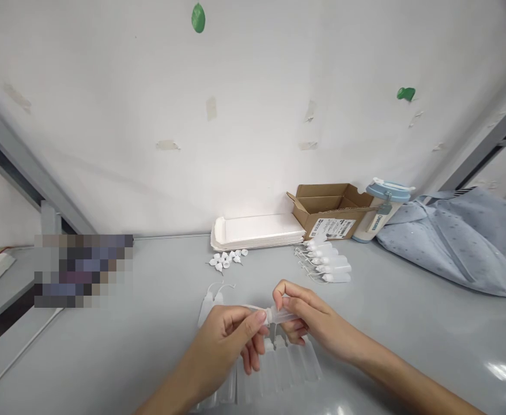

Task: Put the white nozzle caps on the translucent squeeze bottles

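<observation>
A small translucent squeeze bottle (282,315) lies sideways between my two hands above the table. My left hand (231,337) pinches its white neck end with thumb and fingers; whether a cap is under them is partly hidden. My right hand (307,314) is closed around the body of the bottle. Below the hands, several similar translucent bottles (279,369) lie side by side in a row. Two more bottles (210,302) with thin strings rest behind my left hand. Farther back is a loose cluster of small white needle-tipped caps (226,259).
Several capped bottles (333,268) with strings lie at right. Behind them stand an open cardboard box (333,216), a stack of white trays (259,229) and a blue-lidded tumbler (378,213). A pale blue cloth bag (447,242) is far right; a pixelated patch (82,274) covers something left.
</observation>
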`<state>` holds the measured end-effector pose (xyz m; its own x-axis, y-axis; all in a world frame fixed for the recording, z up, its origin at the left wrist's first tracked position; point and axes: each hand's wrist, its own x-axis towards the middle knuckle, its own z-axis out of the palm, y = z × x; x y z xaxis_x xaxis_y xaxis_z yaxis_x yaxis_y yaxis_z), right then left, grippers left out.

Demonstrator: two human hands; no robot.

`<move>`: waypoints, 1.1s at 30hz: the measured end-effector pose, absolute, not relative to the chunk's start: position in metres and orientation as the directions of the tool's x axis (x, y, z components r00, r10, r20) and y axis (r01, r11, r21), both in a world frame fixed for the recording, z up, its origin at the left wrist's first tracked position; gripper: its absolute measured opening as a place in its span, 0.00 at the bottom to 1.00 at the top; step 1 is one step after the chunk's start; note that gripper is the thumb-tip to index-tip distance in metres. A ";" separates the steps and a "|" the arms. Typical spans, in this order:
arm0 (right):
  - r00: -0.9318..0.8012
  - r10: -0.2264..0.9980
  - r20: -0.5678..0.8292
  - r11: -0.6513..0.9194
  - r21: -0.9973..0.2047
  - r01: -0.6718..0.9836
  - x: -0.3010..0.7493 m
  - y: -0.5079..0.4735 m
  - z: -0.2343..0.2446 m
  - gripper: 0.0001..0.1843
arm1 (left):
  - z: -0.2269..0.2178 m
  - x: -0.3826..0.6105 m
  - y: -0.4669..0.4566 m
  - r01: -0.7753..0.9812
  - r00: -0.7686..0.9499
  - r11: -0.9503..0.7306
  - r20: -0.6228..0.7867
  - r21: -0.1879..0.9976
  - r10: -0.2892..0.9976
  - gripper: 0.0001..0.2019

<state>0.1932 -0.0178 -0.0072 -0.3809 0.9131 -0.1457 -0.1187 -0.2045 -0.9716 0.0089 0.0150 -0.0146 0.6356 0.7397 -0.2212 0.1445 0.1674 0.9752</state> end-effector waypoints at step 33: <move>-0.412 0.899 -0.148 -0.215 -0.969 -0.120 0.191 -0.022 -0.003 0.15 | -0.015 0.006 0.008 0.254 0.579 -0.290 0.095 0.923 0.810 0.10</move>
